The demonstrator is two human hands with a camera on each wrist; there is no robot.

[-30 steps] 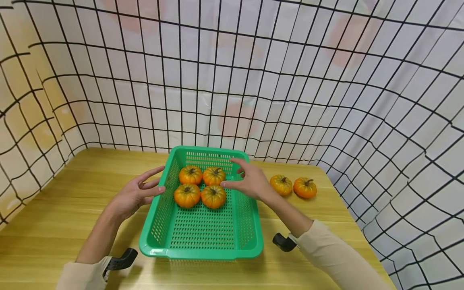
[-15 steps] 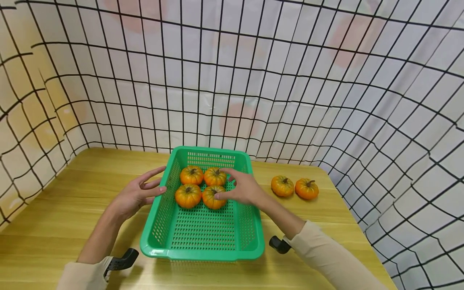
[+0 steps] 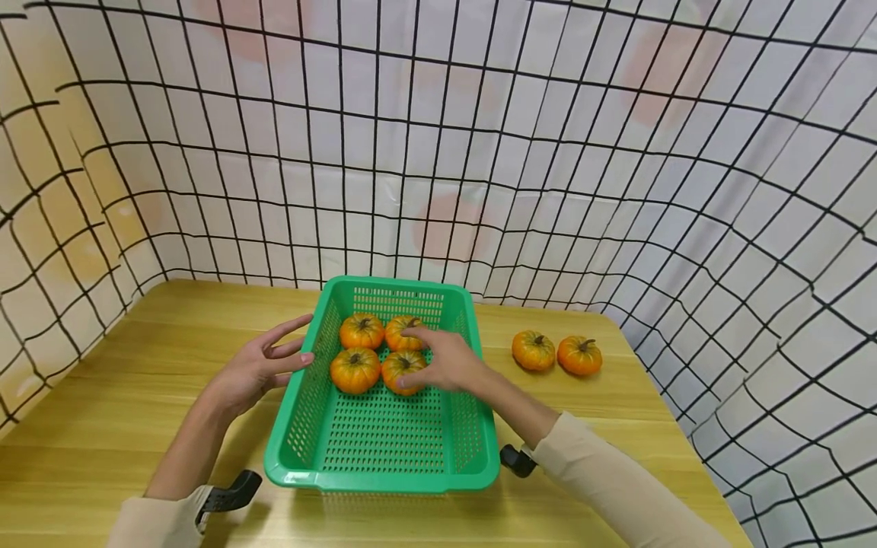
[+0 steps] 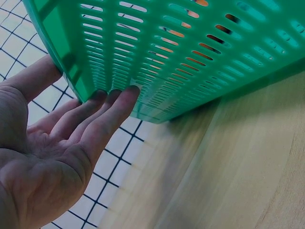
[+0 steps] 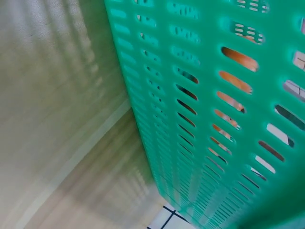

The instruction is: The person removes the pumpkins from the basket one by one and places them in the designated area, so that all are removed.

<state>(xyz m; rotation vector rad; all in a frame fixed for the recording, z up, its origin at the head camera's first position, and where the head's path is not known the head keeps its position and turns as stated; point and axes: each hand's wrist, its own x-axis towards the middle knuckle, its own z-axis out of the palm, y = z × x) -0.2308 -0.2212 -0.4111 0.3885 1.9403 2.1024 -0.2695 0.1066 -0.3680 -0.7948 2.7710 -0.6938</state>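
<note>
A green perforated plastic basket (image 3: 384, 438) stands on the table, with several small orange pumpkins grouped in its far left part. My left hand (image 3: 253, 369) is at the basket's left side; in the left wrist view its straight fingers (image 4: 107, 117) touch the slotted outer wall and the thumb is at the rim. My right hand (image 3: 448, 361) reaches over the right wall into the basket. Its thumb is at the near right pumpkin (image 3: 397, 369) and its fingertips overlap the far right pumpkin (image 3: 397, 335). The right wrist view shows only the basket's outer wall (image 5: 190, 119), hiding that hand.
To the right of the basket, two more pumpkins, a left one (image 3: 533, 351) and a right one (image 3: 579, 356), lie side by side on the wooden table (image 3: 603, 434). Behind and at the sides hangs a white curtain (image 3: 438, 152) with black grid lines.
My right hand has moved left and slightly down, from the basket's right part to over the two right-hand pumpkins. The left hand, basket and pumpkins stay in place.
</note>
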